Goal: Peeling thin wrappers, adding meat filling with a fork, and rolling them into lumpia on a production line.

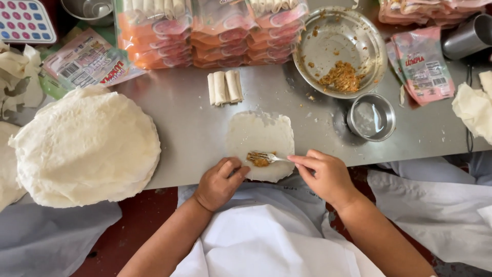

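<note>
- The left hand (pixel 219 183), nearest the camera, rested loosely curled on the near edge of a thin, pale, round wrapper (pixel 261 138), gripping nothing.
- The right hand (pixel 327 174) pinched a metal fork (pixel 269 157) by its handle, tines pressed into a small orange-brown lump of filling (pixel 258 159).
- That filling sat low on the wrapper, between the two hands; the wrapper lay flat at the steel table's (pixel 189 118) front edge.
- Three rolled pieces (pixel 224 87) lay side by side beyond it.
- One wide metal bowl (pixel 339 51) held leftover filling; one small cup of water (pixel 371 117) stood just beside it.
- One tall stack of wrappers (pixel 87 146) sat to the left.
</note>
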